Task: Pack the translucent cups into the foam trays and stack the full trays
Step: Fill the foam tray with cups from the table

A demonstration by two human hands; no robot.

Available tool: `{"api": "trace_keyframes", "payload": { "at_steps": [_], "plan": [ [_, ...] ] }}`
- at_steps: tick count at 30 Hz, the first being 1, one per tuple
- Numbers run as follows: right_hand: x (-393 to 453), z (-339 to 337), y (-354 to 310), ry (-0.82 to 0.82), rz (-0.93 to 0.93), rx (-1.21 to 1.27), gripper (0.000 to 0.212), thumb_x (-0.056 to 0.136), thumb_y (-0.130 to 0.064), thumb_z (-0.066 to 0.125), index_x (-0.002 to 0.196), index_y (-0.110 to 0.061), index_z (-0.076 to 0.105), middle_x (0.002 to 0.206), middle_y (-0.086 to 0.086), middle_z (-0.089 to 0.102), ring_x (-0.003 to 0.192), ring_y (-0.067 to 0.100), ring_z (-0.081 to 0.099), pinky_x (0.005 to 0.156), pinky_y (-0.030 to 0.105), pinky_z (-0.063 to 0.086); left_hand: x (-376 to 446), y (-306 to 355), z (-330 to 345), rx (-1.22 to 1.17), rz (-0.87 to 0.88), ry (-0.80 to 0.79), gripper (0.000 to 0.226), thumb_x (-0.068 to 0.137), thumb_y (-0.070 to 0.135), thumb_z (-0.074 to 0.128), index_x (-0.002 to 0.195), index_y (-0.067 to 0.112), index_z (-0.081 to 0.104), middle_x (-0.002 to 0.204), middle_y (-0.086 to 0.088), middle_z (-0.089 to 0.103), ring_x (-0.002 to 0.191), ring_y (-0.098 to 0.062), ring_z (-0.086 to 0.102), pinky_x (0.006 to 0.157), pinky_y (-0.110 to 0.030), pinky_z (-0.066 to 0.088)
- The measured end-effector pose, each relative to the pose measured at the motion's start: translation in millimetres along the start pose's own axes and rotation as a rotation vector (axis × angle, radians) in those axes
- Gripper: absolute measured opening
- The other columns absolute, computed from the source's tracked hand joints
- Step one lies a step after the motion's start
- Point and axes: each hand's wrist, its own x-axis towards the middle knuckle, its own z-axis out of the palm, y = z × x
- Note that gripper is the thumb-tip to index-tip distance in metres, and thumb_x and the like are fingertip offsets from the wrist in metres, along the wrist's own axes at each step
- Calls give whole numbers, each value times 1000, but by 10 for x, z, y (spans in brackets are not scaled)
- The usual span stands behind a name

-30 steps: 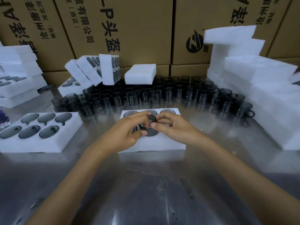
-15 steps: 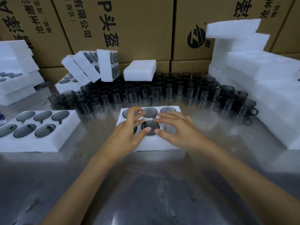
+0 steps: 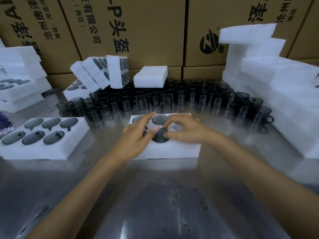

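1. Both hands work over a soft white foam tray (image 3: pixel 165 151) on the scuffed, shiny metal table (image 3: pixel 155 195). A smoky translucent cup (image 3: pixel 160 135) sits in its front middle pocket.
2. The left hand (image 3: pixel 136 137) lies flat with fingers extended, thumb tip against the cup; the right hand (image 3: pixel 186 129) curls loosely, thumb touching the cup's rim.
3. The hands hide the tray's side pockets. Rows of loose cups (image 3: pixel 172 99) behind blur together.
4. Cardboard boxes (image 3: pixel 138 28) carry Chinese print, including "有限公司".
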Motion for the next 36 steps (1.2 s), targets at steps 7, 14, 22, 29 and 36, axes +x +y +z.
{"api": "trace_keyframes", "payload": {
  "at_steps": [7,14,22,29,36],
  "plan": [
    [303,366,-150,29,36,-216,43,98,-56,38,133,-36,55,157,-5,36,149,18,19,113,43,14,547,-832,-596,462,-516,300,56,97,20,47,149,7,33,157,-17,29,148,-32,17,121,-53,9],
    [336,454,-91,92,23,-235,47,97,-52,38,132,-31,61,164,-4,25,150,15,13,116,45,10,687,-1528,-811,844,-748,49,46,96,38,52,132,11,54,151,-26,36,147,-39,18,122,-51,3],
    [302,435,-86,196,-2,-100,36,101,-39,37,121,-24,64,143,-4,52,138,15,33,105,35,19,606,-1365,-667,458,-507,253,19,96,23,58,97,6,48,118,-26,42,77,-38,51,81,-45,45],
    [184,208,-118,334,93,182,36,100,-25,47,135,-27,52,130,-1,61,123,21,53,108,43,40,611,-461,-767,209,-232,339,73,85,49,71,144,17,43,127,-11,46,121,-32,51,97,-40,44],
    [-79,-210,-250,202,72,553,49,92,-2,55,138,-19,50,133,4,61,118,15,58,93,29,52,472,516,-499,62,-46,170,58,75,63,72,124,32,63,97,18,53,86,0,54,68,-16,38]
  ]
}}
